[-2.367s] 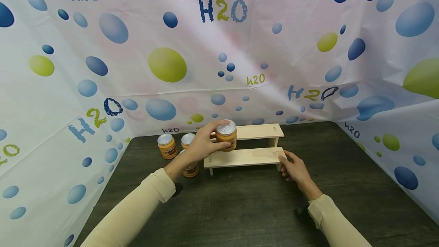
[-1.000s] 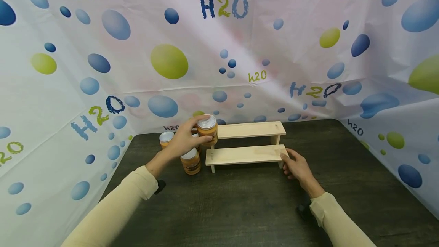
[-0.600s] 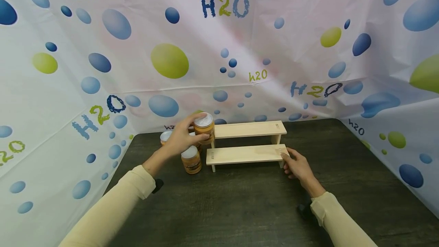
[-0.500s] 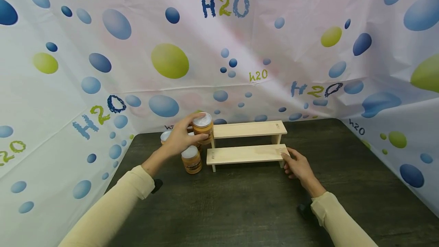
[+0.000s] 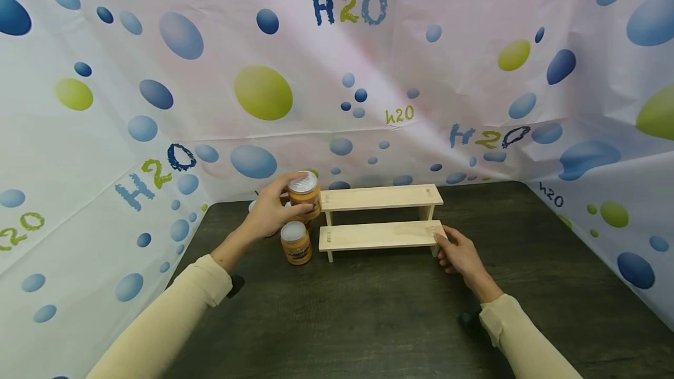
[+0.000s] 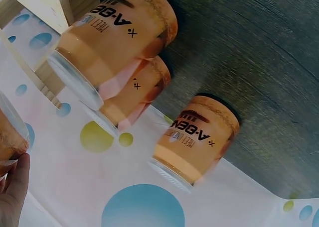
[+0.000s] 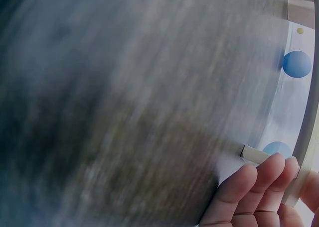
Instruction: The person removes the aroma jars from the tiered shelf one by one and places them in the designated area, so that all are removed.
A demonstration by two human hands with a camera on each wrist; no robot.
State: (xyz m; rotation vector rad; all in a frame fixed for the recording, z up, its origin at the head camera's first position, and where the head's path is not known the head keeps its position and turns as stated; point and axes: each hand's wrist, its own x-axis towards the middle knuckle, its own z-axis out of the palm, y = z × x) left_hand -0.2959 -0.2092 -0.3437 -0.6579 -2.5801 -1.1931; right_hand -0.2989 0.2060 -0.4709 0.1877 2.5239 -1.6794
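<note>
My left hand (image 5: 267,210) grips an orange-labelled jar (image 5: 305,199) with a silver lid, thumb on one side and fingers at the lid. Held upright, that jar overlaps the left end of the upper tier of a wooden two-tier stand (image 5: 381,235) in the head view. Below it on the table is a similar jar (image 5: 296,245). Three standing jars appear in the left wrist view, the closest jar (image 6: 114,43) largest; in the head view the hand mostly hides two. My right hand (image 5: 461,255) pinches the right end of the stand's lower board.
The dark wood-grain table (image 5: 358,320) spreads in front of the stand and to its right. A white sheet (image 5: 337,45) printed with blue and green spots rises behind the table and along both sides.
My left hand has carried the jar leftward, from over the lower board to the upper tier's left end. My right hand keeps its hold on the stand. The head view has shifted slightly.
</note>
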